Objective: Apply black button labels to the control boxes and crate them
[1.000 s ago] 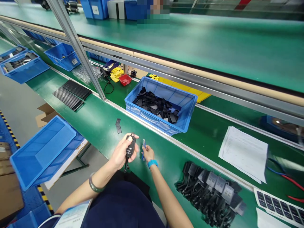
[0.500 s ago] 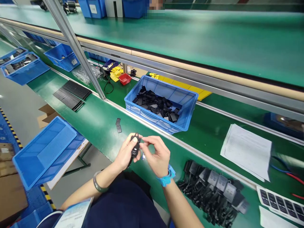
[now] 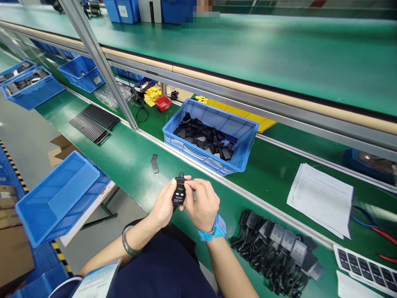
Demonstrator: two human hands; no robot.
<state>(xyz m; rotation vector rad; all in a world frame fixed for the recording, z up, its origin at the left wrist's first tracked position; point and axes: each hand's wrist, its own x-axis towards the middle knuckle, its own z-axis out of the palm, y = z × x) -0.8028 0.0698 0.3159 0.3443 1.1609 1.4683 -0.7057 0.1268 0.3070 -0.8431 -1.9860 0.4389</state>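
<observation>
While a blue crate (image 3: 58, 194) juts past the near edge of the bench (image 3: 130, 161) on the far left and two small black plates (image 3: 154, 163) lie loose on the mat, the left hand (image 3: 164, 203) is closed around a black remote fob (image 3: 179, 192), held in the air just above that edge, and the right hand (image 3: 201, 203) pinches its upper end. Because the fob hangs over the edge, a slipped pinch would likely drop it to the floor. Room to move lies ahead of the hands, bounded rightward by the blue bin of black parts (image 3: 211, 138) and the heap of black fobs (image 3: 276, 248).
</observation>
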